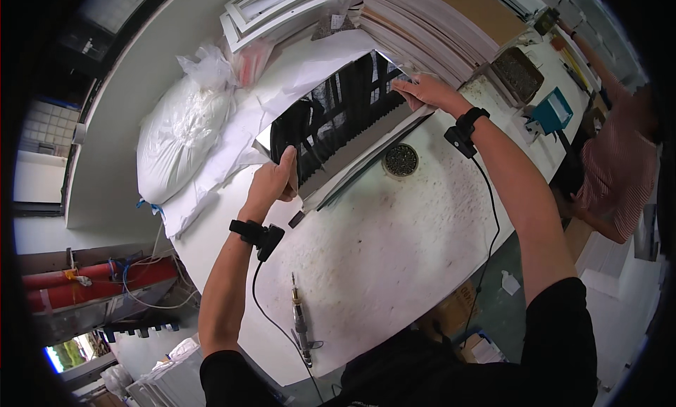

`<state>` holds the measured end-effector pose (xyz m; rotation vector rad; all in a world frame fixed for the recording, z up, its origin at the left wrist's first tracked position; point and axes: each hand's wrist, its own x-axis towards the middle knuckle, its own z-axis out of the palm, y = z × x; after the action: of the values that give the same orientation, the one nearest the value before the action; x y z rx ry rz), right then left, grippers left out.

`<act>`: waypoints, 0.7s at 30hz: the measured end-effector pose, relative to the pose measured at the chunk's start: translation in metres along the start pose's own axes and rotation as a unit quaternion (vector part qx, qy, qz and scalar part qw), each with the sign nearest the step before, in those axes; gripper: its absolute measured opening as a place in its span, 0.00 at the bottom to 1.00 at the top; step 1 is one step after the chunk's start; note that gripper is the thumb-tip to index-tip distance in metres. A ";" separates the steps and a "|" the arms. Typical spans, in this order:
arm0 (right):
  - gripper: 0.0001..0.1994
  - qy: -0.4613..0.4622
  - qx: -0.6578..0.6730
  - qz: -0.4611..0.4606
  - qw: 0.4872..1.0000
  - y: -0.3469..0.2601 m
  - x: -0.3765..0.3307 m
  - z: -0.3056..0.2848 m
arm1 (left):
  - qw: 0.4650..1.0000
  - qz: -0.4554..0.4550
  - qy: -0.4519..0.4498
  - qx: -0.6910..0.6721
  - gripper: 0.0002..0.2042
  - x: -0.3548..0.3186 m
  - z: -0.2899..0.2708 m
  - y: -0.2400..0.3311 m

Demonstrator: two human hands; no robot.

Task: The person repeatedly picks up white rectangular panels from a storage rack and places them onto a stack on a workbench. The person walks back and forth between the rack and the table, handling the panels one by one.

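A rectangular mirrored panel (345, 108) is held tilted over the white worktable (394, 266), its glossy face showing dark reflections and a jagged-edged grey band. At the panel's near left corner, my left hand (273, 182) is closed on the edge, thumb on the face. My right hand (431, 94) grips the far right end, thumb also over the face. Beneath the lower edge lie thin dark strips (377, 159), partly hidden. Just beside them is a round dish of small dark screws or similar pieces (401, 160). Both wrists wear black straps with cables.
A slim power screwdriver (301, 322) lies near the front edge. At the left sits a bulging plastic bag (184, 136); white frames (282, 13) and stacked boards (429, 34) line the back. Right are a tray (517, 76), a teal holder (551, 111) and another person (616, 160).
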<state>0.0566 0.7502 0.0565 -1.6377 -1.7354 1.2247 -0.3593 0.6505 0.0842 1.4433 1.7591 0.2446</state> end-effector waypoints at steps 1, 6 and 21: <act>0.30 0.007 -0.005 0.009 1.000 -0.004 -0.003 0.002 | 0.998 0.035 0.016 0.057 0.40 -0.007 -0.009 0.008; 0.30 0.041 -0.003 0.022 0.999 -0.008 -0.016 -0.001 | 0.994 0.069 0.044 0.069 0.31 -0.066 -0.036 0.051; 0.20 0.289 0.251 0.167 0.909 0.076 -0.512 0.137 | 0.869 0.225 -0.438 0.039 0.16 -0.420 0.165 0.002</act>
<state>0.0835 0.2154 0.0482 -1.7613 -0.7262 1.0527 -0.2450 0.2239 0.1761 1.6430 0.6937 -0.2325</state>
